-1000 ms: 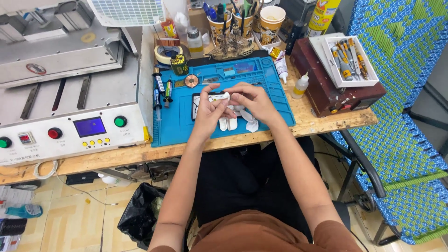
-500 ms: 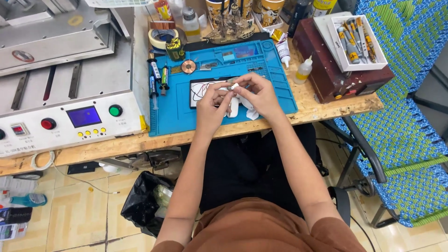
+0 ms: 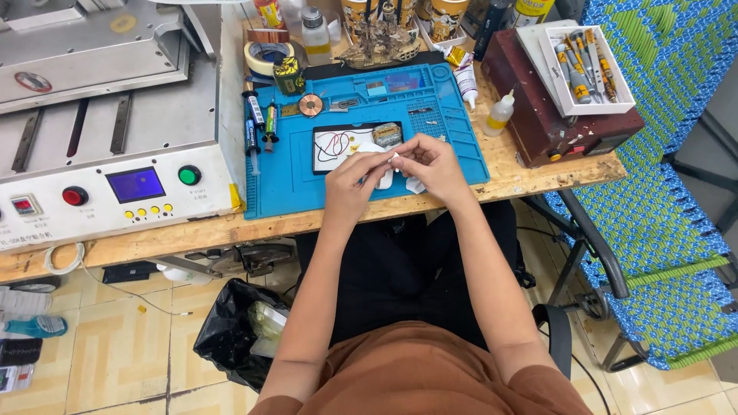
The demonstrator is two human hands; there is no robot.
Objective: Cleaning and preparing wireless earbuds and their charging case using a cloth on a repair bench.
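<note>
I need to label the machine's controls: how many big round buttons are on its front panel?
2: a red button left of the blue screen, a green button right of it. The panel's left end is cut off.

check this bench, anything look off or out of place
Nothing stands out as spilled or broken. Both hands, left hand and right hand, pinch a small white piece over the blue mat; bottles and tools stand upright.

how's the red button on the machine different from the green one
The red button sits left of the blue screen; the green button sits right of it. They differ in colour. The green button lies nearer the person's left hand; the red one is farther off. Both are round, on the white front panel.
</note>
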